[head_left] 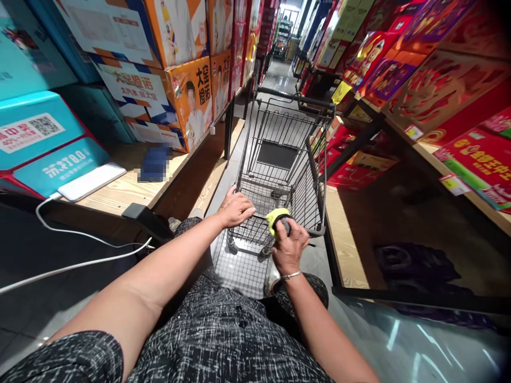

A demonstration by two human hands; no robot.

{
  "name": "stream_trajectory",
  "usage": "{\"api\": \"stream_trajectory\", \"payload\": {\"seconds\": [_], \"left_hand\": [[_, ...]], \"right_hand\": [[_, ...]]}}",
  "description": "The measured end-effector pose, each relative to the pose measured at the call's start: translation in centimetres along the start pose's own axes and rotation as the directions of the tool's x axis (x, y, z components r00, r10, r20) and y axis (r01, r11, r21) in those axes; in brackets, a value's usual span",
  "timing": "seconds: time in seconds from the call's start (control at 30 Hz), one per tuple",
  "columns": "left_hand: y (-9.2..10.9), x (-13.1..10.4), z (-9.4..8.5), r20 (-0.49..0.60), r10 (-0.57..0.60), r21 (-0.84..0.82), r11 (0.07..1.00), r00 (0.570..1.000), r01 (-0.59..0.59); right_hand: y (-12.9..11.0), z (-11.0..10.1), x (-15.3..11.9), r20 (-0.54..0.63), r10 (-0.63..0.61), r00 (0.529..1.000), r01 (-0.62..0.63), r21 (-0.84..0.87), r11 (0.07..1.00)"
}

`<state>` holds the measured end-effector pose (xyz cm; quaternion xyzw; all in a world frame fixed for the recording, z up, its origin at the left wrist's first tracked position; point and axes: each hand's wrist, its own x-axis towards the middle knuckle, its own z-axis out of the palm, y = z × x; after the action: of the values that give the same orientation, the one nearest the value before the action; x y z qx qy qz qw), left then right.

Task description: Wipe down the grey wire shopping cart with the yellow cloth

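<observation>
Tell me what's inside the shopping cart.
No goods show in the cart, only its wire mesh and a dark panel toward the far end. Patches behind the left hand, right hand and yellow item can't be seen.

The dark wire shopping cart [255, 183] stands upright on its casters [264, 252] on the aisle floor [279, 80], its narrow end nearest and its handle end at the far side. A flat dark panel [277, 154] sits inside that far end. The yellow cloth-headed tool [273, 217], bunched and soft around a round dark grip [286, 225], is held tilted at the cart's near rim
</observation>
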<state>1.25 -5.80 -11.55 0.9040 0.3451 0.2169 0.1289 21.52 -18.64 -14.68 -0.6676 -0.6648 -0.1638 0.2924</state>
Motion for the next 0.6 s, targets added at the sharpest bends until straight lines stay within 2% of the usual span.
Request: {"api": "stream_trajectory", "payload": {"seconds": [0.13, 0.23, 0.3, 0.37, 0.5, 0.6], "left_hand": [[-0.4, 0.1, 0.0, -0.002, -0.023, -0.036, 0.999, 1.0, 0.023], [-1.3, 0.0, -0.2, 0.035, -0.015, -0.003, 1.0, 0.999, 0.015], [-2.0, -0.1, -0.4, 0.053, 0.007, 0.031, 0.999, 0.999, -0.009], [-2.7, -0.2, -0.6, 0.039, 0.011, 0.042, 0.999, 0.999, -0.012], [-4.0, -0.3, -1.0, -0.008, -0.037, 0.052, 0.998, 0.999, 0.037], [-4.3, -0.2, -1.5, -0.013, -0.096, 0.086, 0.992, 0.995, 0.097]], "right_hand": [[-5.2, 2.1, 0.4, 0.027, -0.138, 0.99, 0.135, 0.104, 0.985], [-6.5, 2.2, 2.0, 0.038, -0.21, 0.977, 0.204, 0.129, 0.97], [-5.5, 1.6, 2.6, 0.039, -0.267, 0.963, 0.261, 0.124, 0.957], [-3.3, 0.8, 2.4, 0.042, -0.298, 0.954, 0.293, 0.099, 0.951], [1.9, -1.3, 0.8, 0.017, -0.291, 0.957, 0.291, 0.021, 0.957], [4.2, -2.6, 0.1, -0.063, -0.285, 0.957, 0.282, -0.052, 0.958]]}}
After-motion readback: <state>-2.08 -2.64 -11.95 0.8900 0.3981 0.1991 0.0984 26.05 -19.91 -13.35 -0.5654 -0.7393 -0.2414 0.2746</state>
